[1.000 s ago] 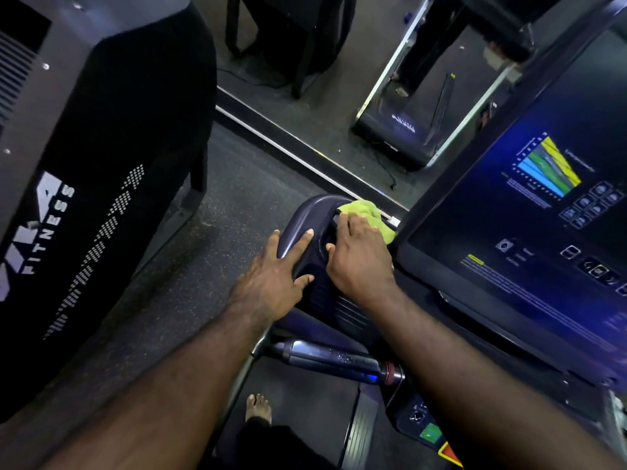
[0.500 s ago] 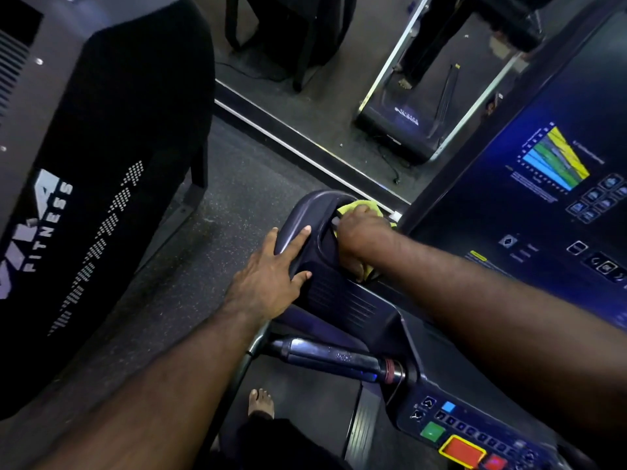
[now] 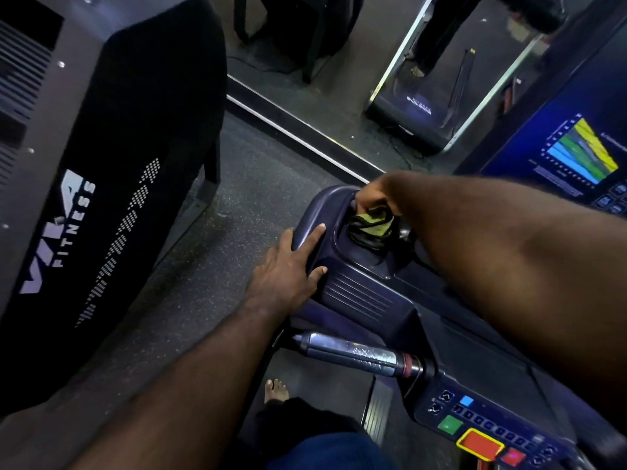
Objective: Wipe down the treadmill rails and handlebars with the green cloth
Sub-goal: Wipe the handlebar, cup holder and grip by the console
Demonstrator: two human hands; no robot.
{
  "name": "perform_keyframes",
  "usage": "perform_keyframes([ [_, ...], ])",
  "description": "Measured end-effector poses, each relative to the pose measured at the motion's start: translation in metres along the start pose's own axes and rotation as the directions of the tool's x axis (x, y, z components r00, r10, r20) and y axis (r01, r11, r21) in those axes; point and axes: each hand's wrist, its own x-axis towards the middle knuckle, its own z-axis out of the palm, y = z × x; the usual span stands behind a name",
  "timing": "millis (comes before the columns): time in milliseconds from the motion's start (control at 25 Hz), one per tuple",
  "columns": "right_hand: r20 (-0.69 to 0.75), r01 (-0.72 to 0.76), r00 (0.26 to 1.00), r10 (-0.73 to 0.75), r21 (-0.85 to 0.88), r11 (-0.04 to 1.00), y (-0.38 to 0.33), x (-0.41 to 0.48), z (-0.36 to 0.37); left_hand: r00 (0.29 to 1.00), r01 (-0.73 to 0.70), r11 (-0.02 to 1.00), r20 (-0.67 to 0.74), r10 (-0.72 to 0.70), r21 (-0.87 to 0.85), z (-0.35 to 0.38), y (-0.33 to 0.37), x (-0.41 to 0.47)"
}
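In the recess of the treadmill console housing (image 3: 359,296), right grip (image 3: 370,195) clasps the bunched green cloth (image 3: 371,217). At 7 o'clock from it, left grip (image 3: 288,266) lies released, fingers straight, flat on that housing.

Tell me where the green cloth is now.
Head view, right of centre: the cloth is bunched in a recess of the treadmill housing, gripped by the right hand, beside the left hand.
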Motion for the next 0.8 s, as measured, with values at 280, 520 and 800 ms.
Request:
perform_keyframes([
  [280, -0.260, 0.101, 0.952, 0.161, 0.766, 0.635, 0.004, 0.009, 0.018, 1.000, -0.017, 1.000, 0.009, 0.017, -0.001, -0.002, -0.001, 0.002],
  [520, -0.231, 0.376, 0.854, 0.466, 0.893, -0.247, 0.014, 0.053, 0.047, 0.999, -0.001, 1.000, 0.041, 0.001, 0.010, -0.004, 0.003, -0.001],
  [800, -0.396, 0.406, 0.912, 0.110, 0.830, -0.383, 0.019, -0.025, 0.107, 0.999, 0.011, 1.000, 0.031, -0.012, 0.026, 0.001, 0.004, 0.000],
])
